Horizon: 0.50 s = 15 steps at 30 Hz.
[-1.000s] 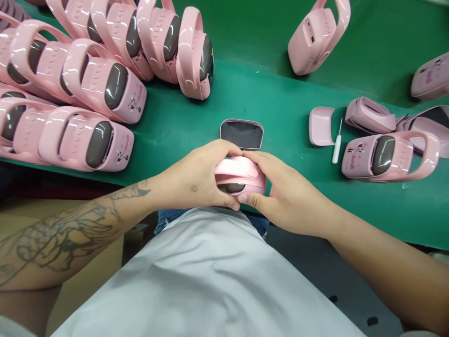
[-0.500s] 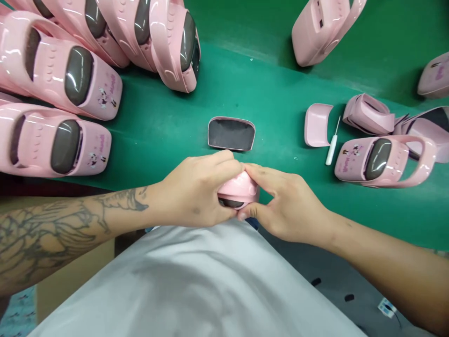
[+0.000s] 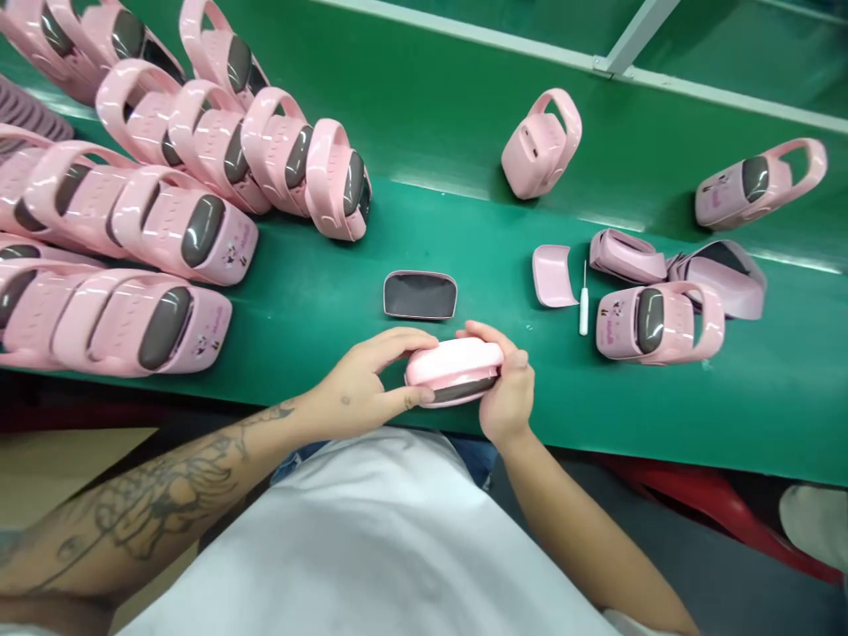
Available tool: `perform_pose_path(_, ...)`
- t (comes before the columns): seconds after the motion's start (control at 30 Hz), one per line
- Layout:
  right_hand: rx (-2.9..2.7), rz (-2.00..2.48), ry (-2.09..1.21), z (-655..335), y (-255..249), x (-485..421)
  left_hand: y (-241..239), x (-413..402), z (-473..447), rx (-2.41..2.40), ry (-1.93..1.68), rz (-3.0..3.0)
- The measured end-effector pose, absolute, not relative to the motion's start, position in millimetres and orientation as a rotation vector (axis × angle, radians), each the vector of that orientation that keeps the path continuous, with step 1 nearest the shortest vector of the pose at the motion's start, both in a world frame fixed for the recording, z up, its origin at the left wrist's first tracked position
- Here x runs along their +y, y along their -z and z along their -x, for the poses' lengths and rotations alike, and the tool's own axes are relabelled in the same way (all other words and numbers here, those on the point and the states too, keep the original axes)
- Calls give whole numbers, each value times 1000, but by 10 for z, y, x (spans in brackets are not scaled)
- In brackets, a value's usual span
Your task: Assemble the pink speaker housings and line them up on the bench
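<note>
Both hands hold a glossy pink plastic housing (image 3: pixel 456 360) with a dark strip along its near side, just over the front edge of the bench. My left hand (image 3: pixel 371 382) grips its left end, thumb on the near side and fingers over the far side. Around the right end are the closed fingers of my right hand (image 3: pixel 511 389). Its underside is hidden. Beyond the housing lies a pink-rimmed panel (image 3: pixel 420 296) with a dark face, touched by neither hand.
On the green bench (image 3: pixel 318 327), rows of pink handled units (image 3: pixel 178 225) fill the left. To the right lie a curved pink cover (image 3: pixel 553 276), a white-handled screwdriver (image 3: pixel 584 311), stacked pink covers (image 3: pixel 626 254) and a handled unit (image 3: pixel 655 325). Another unit (image 3: pixel 538 152) stands farther back.
The housing has turned so that its long side shows, and my hands have moved apart to its two ends. The view has shifted and takes in more of the bench.
</note>
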State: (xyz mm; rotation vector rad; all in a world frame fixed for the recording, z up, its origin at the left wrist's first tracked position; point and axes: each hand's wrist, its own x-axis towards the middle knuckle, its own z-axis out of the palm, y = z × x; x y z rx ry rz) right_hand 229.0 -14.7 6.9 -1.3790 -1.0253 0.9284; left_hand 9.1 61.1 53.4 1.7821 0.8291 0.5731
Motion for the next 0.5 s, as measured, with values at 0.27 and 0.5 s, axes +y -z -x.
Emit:
perform_pose_path(0.27, -1265, 1298, -980, -2243, -237, 116, -232, 615, 37, 558, -882, -1595)
perform_pose_path(0.5, -1469, 814, -1372, -1857, -841, -102, -574, 383, -182, 467, -840, -1190)
